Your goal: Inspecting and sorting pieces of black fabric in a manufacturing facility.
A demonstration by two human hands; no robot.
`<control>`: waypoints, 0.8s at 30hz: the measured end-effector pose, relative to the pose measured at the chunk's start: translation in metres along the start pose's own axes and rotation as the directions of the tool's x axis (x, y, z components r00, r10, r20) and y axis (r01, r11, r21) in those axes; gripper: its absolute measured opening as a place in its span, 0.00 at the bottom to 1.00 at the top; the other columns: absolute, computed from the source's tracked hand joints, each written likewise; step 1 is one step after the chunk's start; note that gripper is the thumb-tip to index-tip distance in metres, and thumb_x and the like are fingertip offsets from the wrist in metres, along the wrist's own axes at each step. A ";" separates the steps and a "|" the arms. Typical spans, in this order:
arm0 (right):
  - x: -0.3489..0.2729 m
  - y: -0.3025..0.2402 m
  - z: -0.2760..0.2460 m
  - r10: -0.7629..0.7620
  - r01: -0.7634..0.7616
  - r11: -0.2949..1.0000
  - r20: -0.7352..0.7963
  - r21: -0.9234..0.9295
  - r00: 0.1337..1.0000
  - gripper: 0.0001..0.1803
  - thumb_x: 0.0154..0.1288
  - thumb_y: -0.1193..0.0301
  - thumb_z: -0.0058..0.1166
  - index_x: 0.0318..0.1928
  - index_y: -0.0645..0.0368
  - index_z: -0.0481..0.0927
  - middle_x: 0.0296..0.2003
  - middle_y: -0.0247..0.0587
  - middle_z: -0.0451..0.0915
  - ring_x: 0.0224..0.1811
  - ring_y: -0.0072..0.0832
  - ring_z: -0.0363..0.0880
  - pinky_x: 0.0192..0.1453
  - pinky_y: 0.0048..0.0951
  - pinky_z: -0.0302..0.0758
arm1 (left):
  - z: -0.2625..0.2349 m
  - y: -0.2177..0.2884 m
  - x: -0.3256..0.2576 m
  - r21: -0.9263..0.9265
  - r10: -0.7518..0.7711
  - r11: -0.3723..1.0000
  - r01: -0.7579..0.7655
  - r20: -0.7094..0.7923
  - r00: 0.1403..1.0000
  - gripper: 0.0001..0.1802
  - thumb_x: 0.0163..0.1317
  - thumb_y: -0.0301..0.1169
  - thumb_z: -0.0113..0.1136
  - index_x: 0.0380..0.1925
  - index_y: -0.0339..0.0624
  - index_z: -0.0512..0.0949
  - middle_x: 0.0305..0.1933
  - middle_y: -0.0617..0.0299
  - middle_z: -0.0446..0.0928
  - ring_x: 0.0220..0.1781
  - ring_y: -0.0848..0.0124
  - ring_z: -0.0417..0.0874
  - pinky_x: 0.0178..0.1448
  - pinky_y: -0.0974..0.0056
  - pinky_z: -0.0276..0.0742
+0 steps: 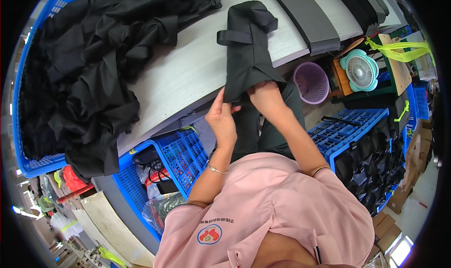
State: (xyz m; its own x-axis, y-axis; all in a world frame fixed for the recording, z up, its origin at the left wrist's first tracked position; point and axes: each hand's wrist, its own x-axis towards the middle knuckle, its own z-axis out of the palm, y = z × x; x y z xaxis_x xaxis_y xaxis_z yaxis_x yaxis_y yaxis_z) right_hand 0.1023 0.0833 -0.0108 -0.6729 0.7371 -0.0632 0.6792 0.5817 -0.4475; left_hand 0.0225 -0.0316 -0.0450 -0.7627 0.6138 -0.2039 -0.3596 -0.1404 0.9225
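Both hands work at one black fabric piece (248,63), at its near end. With my left hand (221,121) half curled, I have one finger against the near left corner and the thumb standing apart below; whether I pinch the cloth there I cannot tell. The fingers of my right hand (268,98) go under the near right edge, and the cloth hides how tightly they close. That one piece lies on one white table (178,70), its near end over the edge above my lap, with one strap (235,37) crossing it toward the left.

Left of it is one heap of black cloth (103,47), too tangled to count, spilling from one blue crate (21,122). To the right I have one separate grey panel (305,19), then a group of overlapping dark panels (359,7), whose number I cannot make out.

Beyond the table edge I count one purple basket (311,82) and one turquoise fan (360,70). One bracelet (217,168) circles my left wrist.
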 end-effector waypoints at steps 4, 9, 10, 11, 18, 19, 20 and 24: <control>0.001 -0.018 0.017 -0.090 0.044 0.982 -0.255 -0.182 0.963 0.15 0.54 0.71 0.59 0.43 0.61 0.82 0.52 0.51 0.78 0.55 0.51 0.77 0.60 0.47 0.74 | 0.007 -0.017 0.002 -0.099 -0.147 0.983 0.153 0.067 0.987 0.15 0.71 0.22 0.53 0.54 0.32 0.80 0.43 0.65 0.84 0.36 0.81 0.81 0.37 0.72 0.83; -0.014 -0.017 0.021 -0.315 0.259 0.948 -0.437 -0.185 0.842 0.19 0.52 0.72 0.58 0.48 0.60 0.82 0.47 0.53 0.79 0.54 0.49 0.78 0.62 0.48 0.72 | 0.018 -0.019 -0.009 -0.222 -0.156 0.958 0.179 0.118 0.981 0.12 0.65 0.19 0.54 0.45 0.37 0.82 0.34 0.70 0.82 0.28 0.85 0.75 0.27 0.74 0.67; -0.012 -0.017 0.023 -0.318 0.260 0.947 -0.439 -0.188 0.840 0.19 0.52 0.72 0.58 0.48 0.60 0.82 0.47 0.53 0.79 0.54 0.49 0.78 0.62 0.48 0.72 | 0.015 -0.021 -0.007 -0.225 -0.153 0.958 0.177 0.119 0.981 0.12 0.65 0.19 0.54 0.45 0.37 0.82 0.34 0.70 0.82 0.28 0.85 0.75 0.27 0.74 0.67; -0.009 -0.017 0.023 -0.197 0.165 0.971 -0.185 -0.172 0.963 0.21 0.53 0.71 0.58 0.50 0.59 0.81 0.47 0.53 0.79 0.52 0.50 0.79 0.61 0.49 0.73 | 0.008 -0.028 -0.003 -0.195 -0.184 0.957 0.215 0.168 0.968 0.12 0.64 0.19 0.55 0.46 0.36 0.82 0.35 0.70 0.82 0.29 0.84 0.77 0.29 0.74 0.68; -0.019 -0.010 0.040 -0.362 0.212 0.926 -0.569 -0.313 0.738 0.23 0.59 0.65 0.56 0.56 0.56 0.79 0.50 0.53 0.77 0.48 0.53 0.82 0.53 0.53 0.76 | 0.007 -0.029 0.000 -0.321 -0.331 0.861 0.395 0.238 0.913 0.17 0.63 0.21 0.59 0.52 0.37 0.79 0.49 0.61 0.83 0.48 0.70 0.84 0.52 0.63 0.81; -0.005 -0.010 0.034 -0.192 0.137 0.971 -0.295 -0.198 0.936 0.23 0.59 0.64 0.56 0.56 0.56 0.79 0.53 0.52 0.76 0.50 0.54 0.81 0.55 0.56 0.74 | -0.006 -0.042 0.016 -0.106 -0.424 0.870 0.481 0.334 0.842 0.16 0.63 0.22 0.58 0.52 0.35 0.77 0.52 0.58 0.81 0.50 0.69 0.83 0.54 0.64 0.80; 0.006 -0.016 0.025 -0.016 0.019 0.993 0.034 -0.114 0.999 0.23 0.60 0.63 0.56 0.56 0.55 0.78 0.57 0.52 0.74 0.53 0.55 0.79 0.58 0.60 0.72 | -0.009 -0.039 0.026 0.123 -0.528 0.841 0.527 0.399 0.750 0.16 0.64 0.23 0.57 0.53 0.33 0.76 0.56 0.55 0.79 0.52 0.69 0.82 0.56 0.65 0.79; -0.020 -0.010 0.033 -0.243 0.179 0.963 -0.369 -0.199 0.897 0.19 0.64 0.62 0.54 0.53 0.53 0.78 0.44 0.48 0.78 0.49 0.52 0.77 0.57 0.57 0.70 | 0.008 -0.027 -0.009 -0.202 -0.345 0.864 0.461 0.431 0.834 0.21 0.64 0.22 0.59 0.58 0.35 0.75 0.57 0.60 0.79 0.57 0.70 0.80 0.59 0.65 0.77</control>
State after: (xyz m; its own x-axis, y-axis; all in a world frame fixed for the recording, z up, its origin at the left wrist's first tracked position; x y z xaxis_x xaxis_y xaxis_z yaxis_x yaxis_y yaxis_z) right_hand 0.0989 0.0509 -0.0347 -0.6605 0.6466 0.3817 0.5921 0.7611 -0.2649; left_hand 0.0433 -0.0270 -0.0650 -0.2808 0.8949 -0.3468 -0.7713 0.0046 0.6365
